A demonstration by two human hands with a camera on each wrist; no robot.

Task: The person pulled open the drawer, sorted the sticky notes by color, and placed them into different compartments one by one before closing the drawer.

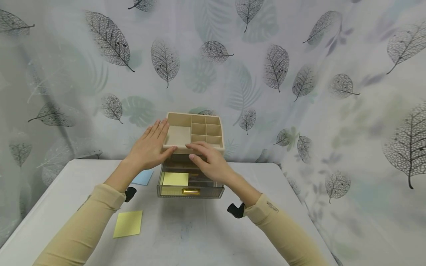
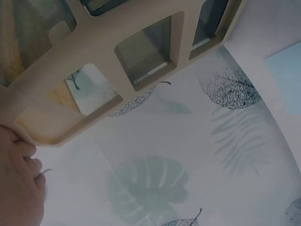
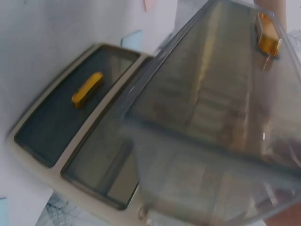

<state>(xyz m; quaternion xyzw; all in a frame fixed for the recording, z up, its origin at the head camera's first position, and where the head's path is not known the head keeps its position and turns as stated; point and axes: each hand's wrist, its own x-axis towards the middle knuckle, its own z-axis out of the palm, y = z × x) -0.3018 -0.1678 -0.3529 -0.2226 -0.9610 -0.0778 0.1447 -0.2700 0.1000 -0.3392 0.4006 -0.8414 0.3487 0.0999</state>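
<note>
A beige desk organizer [image 1: 217, 150] with a divided top tray stands at the back of the table. Its smoky see-through drawer [image 1: 208, 192] is pulled out, showing a gold handle [image 1: 191, 191] and a yellow sticky note pad [image 1: 175, 178] inside. With fingers straight, my left hand [image 1: 149, 146] rests along the organizer's left side, thumb at the front rim; the left wrist view has this hand [image 2: 21, 179] beside the cut-out side wall. My right hand [image 1: 213, 162] is above the drawer, its loosely bent fingertips at the tray's front rim.
Yellow sticky notes [image 1: 128, 224] lie on the table [image 1: 186, 236] at the front left. Blue sticky notes [image 1: 143, 177] are partly hidden behind my left forearm. A leaf-print curtain [image 1: 213, 85] hangs right behind the table. Another gold-handled drawer [image 3: 47, 127] is closed.
</note>
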